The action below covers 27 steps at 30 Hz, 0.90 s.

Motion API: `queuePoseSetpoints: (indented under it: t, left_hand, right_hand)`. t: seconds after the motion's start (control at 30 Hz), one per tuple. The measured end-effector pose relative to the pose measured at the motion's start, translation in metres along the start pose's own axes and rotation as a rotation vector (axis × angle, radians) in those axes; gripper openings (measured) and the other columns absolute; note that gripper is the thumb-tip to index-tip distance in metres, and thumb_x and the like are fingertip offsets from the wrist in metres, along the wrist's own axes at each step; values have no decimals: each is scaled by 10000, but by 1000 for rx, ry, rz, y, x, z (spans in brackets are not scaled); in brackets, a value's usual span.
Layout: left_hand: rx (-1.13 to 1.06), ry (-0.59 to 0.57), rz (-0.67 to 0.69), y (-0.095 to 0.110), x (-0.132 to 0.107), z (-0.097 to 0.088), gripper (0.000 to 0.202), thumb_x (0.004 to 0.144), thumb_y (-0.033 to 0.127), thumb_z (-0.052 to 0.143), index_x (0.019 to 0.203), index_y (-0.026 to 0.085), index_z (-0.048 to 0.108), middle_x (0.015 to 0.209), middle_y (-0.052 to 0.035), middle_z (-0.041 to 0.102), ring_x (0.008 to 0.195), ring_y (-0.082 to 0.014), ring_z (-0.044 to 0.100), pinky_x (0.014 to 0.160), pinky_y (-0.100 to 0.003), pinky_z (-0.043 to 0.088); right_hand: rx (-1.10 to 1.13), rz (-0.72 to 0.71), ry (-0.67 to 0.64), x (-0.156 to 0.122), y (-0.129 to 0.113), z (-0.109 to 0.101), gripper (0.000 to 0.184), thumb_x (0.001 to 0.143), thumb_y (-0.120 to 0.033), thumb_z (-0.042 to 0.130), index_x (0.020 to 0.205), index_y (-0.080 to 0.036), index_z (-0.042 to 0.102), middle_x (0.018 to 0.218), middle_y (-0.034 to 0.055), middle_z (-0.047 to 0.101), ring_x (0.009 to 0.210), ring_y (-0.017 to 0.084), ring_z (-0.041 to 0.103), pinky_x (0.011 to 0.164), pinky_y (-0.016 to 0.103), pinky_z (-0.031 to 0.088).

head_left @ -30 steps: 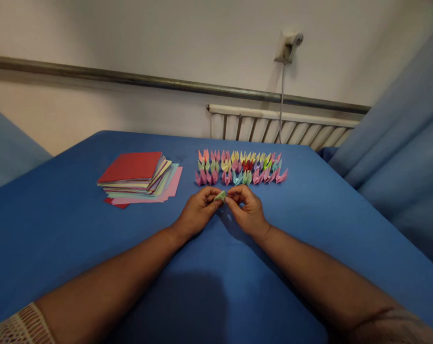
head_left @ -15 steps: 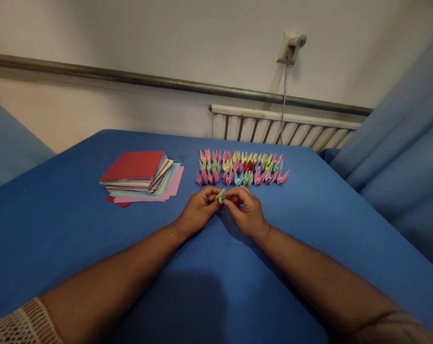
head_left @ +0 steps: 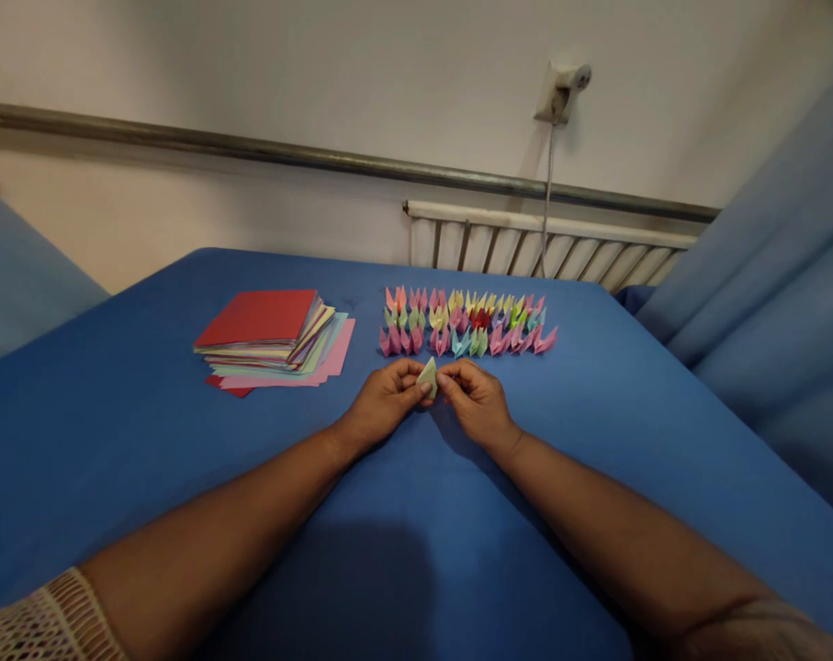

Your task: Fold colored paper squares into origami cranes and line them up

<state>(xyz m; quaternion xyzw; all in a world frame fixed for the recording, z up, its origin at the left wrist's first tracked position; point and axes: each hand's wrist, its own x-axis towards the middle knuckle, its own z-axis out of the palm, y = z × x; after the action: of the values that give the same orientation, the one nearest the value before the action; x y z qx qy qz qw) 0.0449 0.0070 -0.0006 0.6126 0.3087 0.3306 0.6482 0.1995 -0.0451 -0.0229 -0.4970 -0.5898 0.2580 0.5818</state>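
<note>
Paper [head_left: 427, 375], green and folded, is above the table [head_left: 416, 496] near the cranes [head_left: 461, 341], pinched in my left grip [head_left: 381, 401]; whether my right grip [head_left: 481, 404], at its edge, holds it I can't tell. I judge folding underway; next calls for careful fingertip work.

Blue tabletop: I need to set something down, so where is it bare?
The tabletop is bare left of the paper stack, and right of the folded figures and the right hand, toward the curtain. It is crowded in front of the figures, where the left hand holds green paper.
</note>
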Motion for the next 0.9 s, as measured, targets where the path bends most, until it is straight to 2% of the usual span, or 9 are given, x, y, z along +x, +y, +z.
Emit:
queuePoseSetpoints:
  t: [0.3,0.57,0.73,0.9]
  left_hand:
    - [35,-28,8,-3,0,1,294,732,348,727,920,150,616,703,29,643,660,-101,590,674,-238,470]
    - [-67,0,-85,0,-2,1,318,684,360,779,853,137,627,774,-8,680,698,-107,629,721,-255,512]
    - [17,48,-60,4,-3,1,277,695,344,757,824,134,630,712,12,660,603,-83,588,618,-213,479]
    - [129,47,-20,3,-3,2,229,709,332,723,780,145,612,649,34,625,566,-81,553,567,-200,438]
  right_hand:
    - [-66,-47,12,1,0,-2,126,867,-272,568,839,-200,668,753,-2,595,612,114,533,589,242,439]
    - [218,116,10,4,-4,-1,149,827,-337,598,775,-197,604,602,-43,554,520,99,514,520,222,431]
    - [213,121,-6,5,-5,-2,200,826,-391,622,788,-195,620,594,-37,569,522,101,512,526,230,433]
    - [174,124,1,3,2,0,160,796,-352,666,771,-202,618,659,-27,594,533,101,522,520,232,433]
